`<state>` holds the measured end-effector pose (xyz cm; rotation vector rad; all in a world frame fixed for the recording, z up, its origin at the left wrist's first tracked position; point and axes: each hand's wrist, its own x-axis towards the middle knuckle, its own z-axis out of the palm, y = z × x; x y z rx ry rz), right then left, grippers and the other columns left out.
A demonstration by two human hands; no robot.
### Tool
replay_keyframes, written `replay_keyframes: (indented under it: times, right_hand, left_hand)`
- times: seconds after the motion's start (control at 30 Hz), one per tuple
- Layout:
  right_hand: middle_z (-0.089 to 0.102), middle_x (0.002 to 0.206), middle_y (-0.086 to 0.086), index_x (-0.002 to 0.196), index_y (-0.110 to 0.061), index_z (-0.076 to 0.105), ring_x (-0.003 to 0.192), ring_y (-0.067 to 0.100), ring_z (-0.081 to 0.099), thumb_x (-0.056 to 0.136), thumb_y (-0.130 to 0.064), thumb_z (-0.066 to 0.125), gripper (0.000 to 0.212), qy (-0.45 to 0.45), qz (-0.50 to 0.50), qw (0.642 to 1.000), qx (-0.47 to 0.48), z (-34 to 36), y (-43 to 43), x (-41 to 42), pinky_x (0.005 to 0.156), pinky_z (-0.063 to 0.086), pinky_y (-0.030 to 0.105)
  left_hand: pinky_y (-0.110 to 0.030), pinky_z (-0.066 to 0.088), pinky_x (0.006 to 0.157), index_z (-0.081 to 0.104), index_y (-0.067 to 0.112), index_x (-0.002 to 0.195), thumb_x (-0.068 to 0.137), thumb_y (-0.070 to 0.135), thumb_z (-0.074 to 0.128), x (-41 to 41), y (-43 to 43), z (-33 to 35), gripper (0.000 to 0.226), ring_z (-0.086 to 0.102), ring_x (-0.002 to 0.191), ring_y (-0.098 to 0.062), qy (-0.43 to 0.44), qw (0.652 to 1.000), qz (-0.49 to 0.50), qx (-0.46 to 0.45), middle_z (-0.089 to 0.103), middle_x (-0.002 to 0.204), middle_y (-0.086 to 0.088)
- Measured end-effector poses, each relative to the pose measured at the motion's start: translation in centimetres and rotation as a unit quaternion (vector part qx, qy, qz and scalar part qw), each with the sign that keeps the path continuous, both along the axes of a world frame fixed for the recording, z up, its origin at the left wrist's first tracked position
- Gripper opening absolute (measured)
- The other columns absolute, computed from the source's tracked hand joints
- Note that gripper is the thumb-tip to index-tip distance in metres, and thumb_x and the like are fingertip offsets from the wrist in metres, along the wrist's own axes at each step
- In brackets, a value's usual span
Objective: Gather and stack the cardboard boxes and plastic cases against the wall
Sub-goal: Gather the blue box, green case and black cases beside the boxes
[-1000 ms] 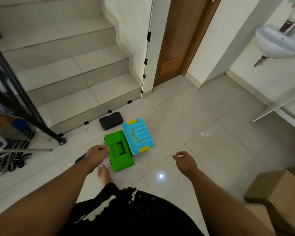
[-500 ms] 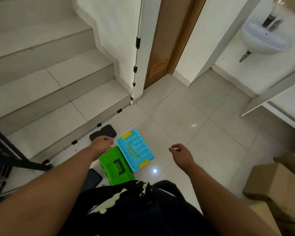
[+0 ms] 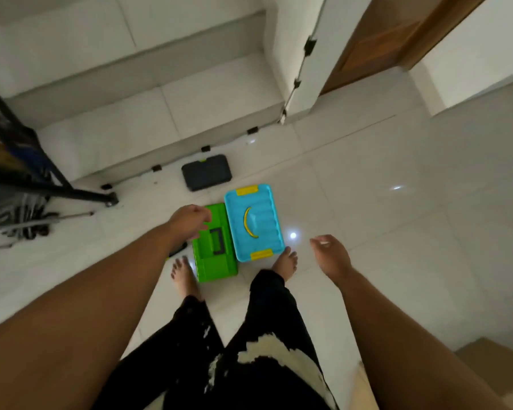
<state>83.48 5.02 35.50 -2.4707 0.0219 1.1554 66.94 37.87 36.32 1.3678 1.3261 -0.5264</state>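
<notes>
The bright green plastic case with a black fold-down handle (image 3: 215,250) lies flat on the glossy white tiled floor (image 3: 367,202). Its long side is pressed against the light blue plastic case with yellow latches and a curved yellow handle (image 3: 253,226). A flat dark grey plastic case (image 3: 206,172) sits apart from them, just in front of the bottom tiled stair step (image 3: 160,125).

The left hand (image 3: 190,221) hovers over the green case's far left corner with its fingers loosely curled, holding nothing. The right hand (image 3: 330,255) hangs over bare floor to the right of the blue case, also loosely curled and empty. The bare left foot (image 3: 184,276) is just beside the green case, and the right foot (image 3: 286,261) is at the blue case's near corner. A tan cardboard box (image 3: 495,371) shows only a corner at the lower right.

The likeliest trouble is the pick-up. The two cases touch, so lifting one could drag or tip the other. Whether the latches are fastened cannot be told, and a loose lid would swing open and spill (onto toes that are very near). One-handed, the green case's handle may let it swing. The polished tile could also slip under bare feet during a bend and lift.
</notes>
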Motion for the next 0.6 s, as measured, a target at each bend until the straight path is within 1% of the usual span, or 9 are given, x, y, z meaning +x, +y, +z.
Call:
replay_keyframes:
  times: [0.03,0.1,0.2,0.27,0.37,0.43,0.5,0.53,0.6]
  right_hand:
    - [0.072,0.123,0.007,0.124,-0.014,0.068,0.102,0.023,0.065,0.101,-0.035,0.061,0.032,0.014,0.001,1.000,-0.011,-2.1,0.5,1.2,0.088,0.046,0.030]
    - [0.073,0.119,0.005,0.122,-0.017,0.067,0.095,0.019,0.063,0.100,-0.037,0.061,0.031,0.031,0.003,0.999,-0.022,-7.5,1.2,3.4,0.083,0.044,0.028]
    - [0.072,0.120,0.005,0.126,-0.017,0.065,0.109,0.024,0.066,0.101,-0.036,0.061,0.032,0.049,0.053,0.997,-0.034,-17.2,2.7,6.1,0.088,0.043,0.027]
    - [0.072,0.121,0.005,0.129,-0.017,0.064,0.115,0.025,0.067,0.102,-0.037,0.061,0.033,0.058,0.084,0.994,-0.047,-24.0,3.9,7.1,0.092,0.043,0.027]
    - [0.070,0.128,0.006,0.139,-0.017,0.057,0.122,0.026,0.064,0.101,-0.040,0.060,0.044,0.083,0.114,0.989,-0.047,-33.5,5.9,7.4,0.099,0.044,0.030]
    - [0.064,0.140,0.009,0.150,-0.016,0.047,0.130,0.028,0.060,0.100,-0.045,0.060,0.059,0.090,0.118,0.988,-0.038,-39.4,7.0,7.0,0.107,0.043,0.034]
    - [0.057,0.148,0.010,0.156,-0.018,0.040,0.134,0.031,0.057,0.097,-0.053,0.060,0.071,0.097,0.119,0.988,-0.030,-44.6,7.9,6.2,0.107,0.046,0.039]
    - [0.058,0.146,0.010,0.154,-0.019,0.042,0.130,0.033,0.059,0.096,-0.055,0.060,0.071,0.102,0.116,0.988,-0.027,-46.9,8.2,5.8,0.100,0.048,0.038]
    - [0.064,0.134,0.010,0.142,-0.017,0.050,0.117,0.036,0.065,0.095,-0.057,0.062,0.064,0.099,0.100,0.990,-0.019,-50.3,8.6,4.9,0.084,0.046,0.034]
  left_hand:
    - [-0.027,0.047,0.066,0.071,0.017,0.106,0.099,0.022,0.065,0.6,-0.5,-2.0,0.011,0.072,0.110,-0.023,0.012,1.000,0.019,-0.004,0.075,0.120,-0.007]
    - [-0.030,0.048,0.067,0.070,0.022,0.100,0.095,0.026,0.069,1.8,-1.4,-7.5,0.007,0.072,0.103,-0.025,0.038,0.999,0.035,-0.004,0.076,0.113,-0.008]
    - [-0.034,0.047,0.071,0.068,0.022,0.095,0.091,0.032,0.073,3.0,-3.0,-17.6,0.012,0.065,0.087,-0.026,0.069,0.996,0.049,-0.011,0.073,0.097,-0.012]
    - [-0.026,0.044,0.062,0.067,0.018,0.110,0.097,0.025,0.071,3.4,-4.0,-24.9,0.015,0.059,0.076,-0.021,0.092,0.995,0.048,-0.007,0.065,0.092,-0.010]
    - [-0.026,0.038,0.051,0.051,0.010,0.145,0.098,0.023,0.069,3.6,-5.0,-34.5,0.052,0.053,0.063,-0.016,0.111,0.993,0.045,-0.006,0.061,0.085,-0.004]
    - [-0.027,0.042,0.054,0.040,0.010,0.155,0.096,0.029,0.073,3.4,-5.3,-40.3,0.071,0.059,0.066,-0.019,0.114,0.992,0.060,-0.019,0.066,0.087,-0.005]
    - [-0.032,0.052,0.068,0.034,0.011,0.158,0.090,0.040,0.077,2.9,-5.6,-45.0,0.086,0.070,0.087,-0.025,0.111,0.991,0.074,-0.030,0.072,0.107,-0.009]
    - [-0.036,0.057,0.077,0.037,0.012,0.155,0.084,0.047,0.080,2.7,-5.7,-47.0,0.090,0.072,0.097,-0.026,0.105,0.991,0.083,-0.031,0.072,0.118,-0.009]
    - [-0.044,0.061,0.090,0.051,0.017,0.139,0.070,0.057,0.083,2.4,-6.0,-49.7,0.085,0.073,0.104,-0.026,0.084,0.991,0.105,-0.029,0.072,0.127,-0.005]
